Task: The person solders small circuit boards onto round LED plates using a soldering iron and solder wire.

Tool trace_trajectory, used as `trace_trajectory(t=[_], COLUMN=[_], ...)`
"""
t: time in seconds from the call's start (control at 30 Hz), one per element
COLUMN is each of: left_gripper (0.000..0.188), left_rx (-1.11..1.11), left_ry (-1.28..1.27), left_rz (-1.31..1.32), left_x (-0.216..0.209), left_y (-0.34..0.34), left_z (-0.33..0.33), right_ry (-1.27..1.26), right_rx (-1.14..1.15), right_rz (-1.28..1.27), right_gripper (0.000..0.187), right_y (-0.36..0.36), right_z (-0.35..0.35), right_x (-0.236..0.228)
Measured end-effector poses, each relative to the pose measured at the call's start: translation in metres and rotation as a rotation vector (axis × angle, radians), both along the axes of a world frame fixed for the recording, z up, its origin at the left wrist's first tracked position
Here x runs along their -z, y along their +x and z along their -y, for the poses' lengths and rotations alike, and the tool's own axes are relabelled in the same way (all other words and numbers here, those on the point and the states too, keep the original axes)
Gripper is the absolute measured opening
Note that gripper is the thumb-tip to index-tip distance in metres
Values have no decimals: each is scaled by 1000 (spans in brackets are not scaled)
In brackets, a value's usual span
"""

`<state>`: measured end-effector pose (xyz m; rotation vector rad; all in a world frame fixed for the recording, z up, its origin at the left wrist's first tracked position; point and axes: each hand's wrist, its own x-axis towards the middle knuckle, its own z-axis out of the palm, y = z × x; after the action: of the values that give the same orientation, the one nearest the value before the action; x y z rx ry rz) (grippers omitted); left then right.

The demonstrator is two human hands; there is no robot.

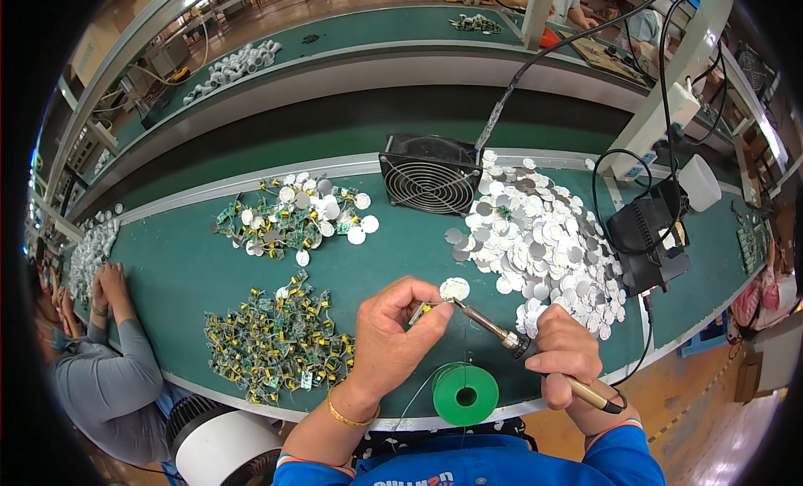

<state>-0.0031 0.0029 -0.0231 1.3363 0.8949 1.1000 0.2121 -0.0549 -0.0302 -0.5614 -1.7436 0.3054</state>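
Observation:
My right hand (564, 357) is closed round the handle of a soldering iron (493, 329), its tip slanting up and left. That tip meets the lower edge of a round white LED disc (454, 289). Between the thumb and fingers of my left hand (395, 331) is a small circuit board (421, 312), mostly hidden by the fingers, right beside the disc. Just below my hands lies a green spool (466, 394) of thin solder wire, with a loose strand curving off to its left.
Small circuit boards (276, 344) are heaped at left; behind them lies a pile of boards with discs attached (301, 214). White discs (535, 235) spread at right, beside a black fan (429, 176) and a black soldering station (644, 235). A co-worker (109, 360) sits at left.

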Motion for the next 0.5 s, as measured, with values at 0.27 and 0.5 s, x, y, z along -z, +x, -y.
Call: trace_trajectory(t=[0.27,0.5], left_gripper=[7,8], left_rx=[-24,-41], left_ry=[43,67], left_rz=[-25,-58], left_x=[4,7], left_y=[0,-1], left_z=[0,-1], right_ry=[40,39], right_rx=[56,21], right_rz=[141,78], right_gripper=[34,33], right_y=[0,4], right_z=[2,3], right_x=[-2,-1])
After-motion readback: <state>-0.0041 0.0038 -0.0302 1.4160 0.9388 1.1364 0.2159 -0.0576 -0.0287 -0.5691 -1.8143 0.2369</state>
